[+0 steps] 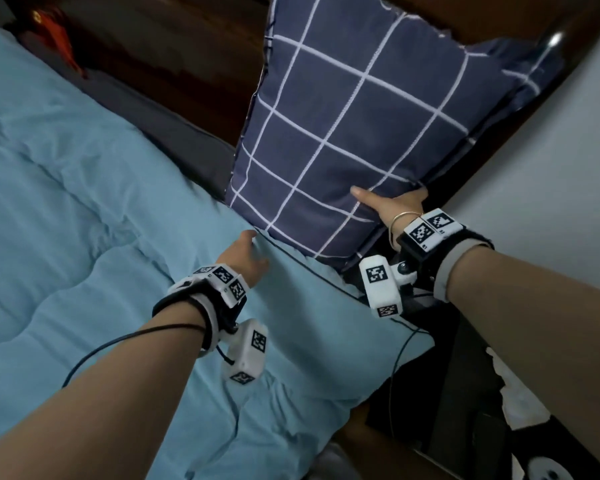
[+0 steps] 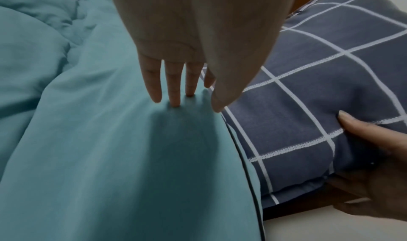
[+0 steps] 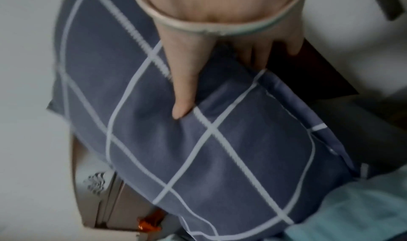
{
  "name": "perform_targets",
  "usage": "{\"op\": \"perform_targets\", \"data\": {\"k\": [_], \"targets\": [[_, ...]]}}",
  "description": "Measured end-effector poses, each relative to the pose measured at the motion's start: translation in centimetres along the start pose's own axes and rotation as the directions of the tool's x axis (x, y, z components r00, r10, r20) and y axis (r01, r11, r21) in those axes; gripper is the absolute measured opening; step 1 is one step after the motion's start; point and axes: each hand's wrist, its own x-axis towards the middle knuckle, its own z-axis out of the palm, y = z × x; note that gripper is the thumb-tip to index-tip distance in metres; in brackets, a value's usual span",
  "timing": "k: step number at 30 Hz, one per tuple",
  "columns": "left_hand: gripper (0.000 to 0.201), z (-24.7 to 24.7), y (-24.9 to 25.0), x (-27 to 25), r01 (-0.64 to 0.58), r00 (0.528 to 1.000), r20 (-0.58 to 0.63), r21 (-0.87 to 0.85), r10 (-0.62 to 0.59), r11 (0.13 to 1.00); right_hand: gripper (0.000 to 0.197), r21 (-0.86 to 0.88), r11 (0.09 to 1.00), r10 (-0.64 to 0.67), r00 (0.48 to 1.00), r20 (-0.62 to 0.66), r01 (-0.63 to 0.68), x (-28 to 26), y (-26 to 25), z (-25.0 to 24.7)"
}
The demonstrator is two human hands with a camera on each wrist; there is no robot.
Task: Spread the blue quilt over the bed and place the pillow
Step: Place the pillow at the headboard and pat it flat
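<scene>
The light blue quilt (image 1: 84,209) lies spread over the bed, rumpled in places. A navy pillow (image 1: 354,116) with a white grid stands tilted at the head of the bed, its lower edge on the quilt's top edge. My right hand (image 1: 392,204) grips the pillow's near right edge, thumb on the front (image 3: 182,95) and fingers behind it. My left hand (image 1: 248,252) rests with straight fingers (image 2: 174,91) on the quilt (image 2: 99,140), right beside the pillow (image 2: 330,81).
A dark wooden headboard (image 1: 187,64) runs behind the pillow, with something red-orange (image 1: 54,36) at its far left. A pale wall (image 1: 568,168) rises on the right. Dark furniture (image 1: 465,393) with cables stands beside the bed's near right corner.
</scene>
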Motion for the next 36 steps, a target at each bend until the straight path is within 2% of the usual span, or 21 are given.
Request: {"op": "perform_targets", "data": {"k": [1,2,3,5,7,10,14,16,21,24,28,30,33,36], "targets": [[0.061,0.0,0.1,0.1,0.011,1.000,0.017,-0.010,-0.010,1.000,0.117,0.063,0.998,0.005,0.999,0.035,-0.007,0.4,-0.2,0.5],[0.063,0.0,0.2,0.2,0.020,0.999,0.030,-0.021,-0.019,1.000,0.097,0.108,0.994,-0.014,0.998,0.061,0.007,0.7,-0.5,1.0],[0.064,0.0,0.3,0.3,0.029,0.999,0.039,-0.030,-0.027,0.999,0.078,0.119,0.992,-0.052,0.997,0.059,0.044,1.0,-0.8,1.6],[0.067,-0.6,0.7,0.0,0.049,0.998,0.043,-0.048,-0.047,0.998,0.055,0.096,0.989,-0.116,0.993,0.031,0.112,0.7,-2.1,2.7],[0.068,-1.9,1.0,-0.5,0.076,0.997,0.026,-0.089,-0.074,0.993,0.044,0.146,0.975,-0.173,0.984,0.032,0.167,-0.3,-4.1,3.9],[0.069,-5.2,1.5,-1.6,0.108,0.993,-0.034,-0.196,-0.116,0.975,0.048,0.212,0.934,-0.310,0.947,0.083,0.287,-2.8,-8.1,5.5],[0.071,-11.3,1.7,-3.2,0.093,0.970,-0.190,-0.279,-0.150,0.956,0.051,0.232,0.860,-0.499,0.846,0.188,0.455,-7.1,-15.7,6.4],[0.075,-14.4,1.6,-3.9,0.078,0.952,-0.245,-0.384,-0.183,0.920,0.047,0.253,0.804,-0.591,0.772,0.235,0.538,-9.2,-20.3,6.4],[0.079,-21.4,1.8,-7.2,-0.043,0.873,-0.387,-0.667,-0.296,0.744,0.038,0.148,0.619,-0.761,0.544,0.353,0.771,-15.6,-29.5,5.8],[0.075,-23.6,0.8,-8.9,-0.110,0.860,-0.389,-0.773,-0.329,0.625,0.045,0.127,0.562,-0.784,0.477,0.398,0.818,-18.3,-32.0,6.5],[0.089,-24.8,-1.7,-10.4,-0.179,0.831,-0.418,-0.826,-0.367,0.535,0.046,0.111,0.541,-0.779,0.446,0.442,0.834,-19.5,-32.9,8.6],[0.093,-24.8,-2.8,-10.8,-0.145,0.843,-0.385,-0.835,-0.376,0.531,0.044,0.058,0.520,-0.766,0.435,0.473,0.852,-19.2,-32.5,9.9],[0.076,-23.6,-4.0,-10.3,-0.076,0.883,-0.311,-0.834,-0.351,0.547,0.040,-0.040,0.513,-0.717,0.455,0.528,0.857,-18.0,-31.6,12.4],[0.066,-21.9,-4.6,-8.3,-0.064,0.895,-0.240,-0.904,-0.376,0.423,0.042,-0.147,0.506,-0.644,0.485,0.591,0.850,-16.1,-30.3,15.6]]}}
